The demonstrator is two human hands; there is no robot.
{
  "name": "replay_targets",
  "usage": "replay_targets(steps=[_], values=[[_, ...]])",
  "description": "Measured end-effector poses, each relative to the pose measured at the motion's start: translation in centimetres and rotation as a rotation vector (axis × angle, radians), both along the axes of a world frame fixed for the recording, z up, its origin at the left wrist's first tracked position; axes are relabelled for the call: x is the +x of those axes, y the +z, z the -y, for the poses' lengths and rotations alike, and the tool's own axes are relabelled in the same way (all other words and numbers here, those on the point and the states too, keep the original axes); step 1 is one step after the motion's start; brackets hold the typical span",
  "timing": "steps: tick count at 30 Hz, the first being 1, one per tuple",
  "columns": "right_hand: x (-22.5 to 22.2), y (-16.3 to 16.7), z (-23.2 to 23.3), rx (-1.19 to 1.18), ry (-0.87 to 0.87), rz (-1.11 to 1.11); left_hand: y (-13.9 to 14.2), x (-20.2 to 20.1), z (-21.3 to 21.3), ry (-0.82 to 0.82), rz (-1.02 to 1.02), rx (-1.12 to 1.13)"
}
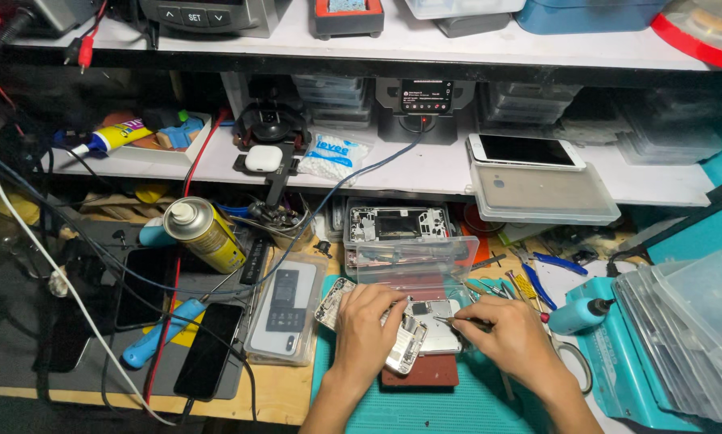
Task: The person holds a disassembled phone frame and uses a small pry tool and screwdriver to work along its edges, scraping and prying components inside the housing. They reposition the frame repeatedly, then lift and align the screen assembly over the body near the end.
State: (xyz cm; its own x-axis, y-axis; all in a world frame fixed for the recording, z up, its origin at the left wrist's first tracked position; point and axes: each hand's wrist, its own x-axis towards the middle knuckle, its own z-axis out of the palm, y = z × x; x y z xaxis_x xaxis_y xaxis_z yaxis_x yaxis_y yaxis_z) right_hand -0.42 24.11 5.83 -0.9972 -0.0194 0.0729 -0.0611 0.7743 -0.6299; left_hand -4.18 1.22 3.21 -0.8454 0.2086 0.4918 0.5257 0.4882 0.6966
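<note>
Left hand (366,329) presses opened smartphone (425,325) flat on teal mat (457,402), near centre, steadying it. Right hand (509,336) pinches tweezers (457,322), tips inside phone chassis. Yellow spray can (206,235) left; clear parts tray (413,249) just beyond.

Both hands, left (366,329) and right (512,337), and forearms are bare, without sleeves.

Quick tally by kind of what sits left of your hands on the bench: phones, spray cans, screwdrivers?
Dark-screened phones lying flat: 2
Clear-cased phone lying back-up: 1
Yellow metal spray can: 1
Blue-handled screwdriver: 1
Total: 5
</note>
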Motion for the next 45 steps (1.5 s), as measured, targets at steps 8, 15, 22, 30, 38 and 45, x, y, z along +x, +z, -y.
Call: replay_targets(steps=[8,15,22,30,38,45], values=[[0.6,0.6,-1.0,-0.240,0.090,-0.164,0.8,0.8,-0.4,-0.180,0.049,0.062],[0.7,0.3,-0.9,-0.323,0.100,-0.170,1.0,1.1,-0.8,-0.203,0.139,0.167],[0.6,0.3,-0.7,-0.295,0.101,-0.181,0.9,1.1,-0.7,-0.193,0.070,0.171],[0.8,0.9,-0.5,-0.303,0.098,-0.160,0.7,1.1,-0.9,-0.183,0.029,0.148],[0.7,1.4,-0.3,-0.236,0.119,-0.179,0.6,1.1,-0.9,-0.158,-0.039,0.116],[0.7,1.1,-0.5,-0.217,0.138,-0.194,0.8,1.4,-1.0,-0.132,-0.158,0.027]])
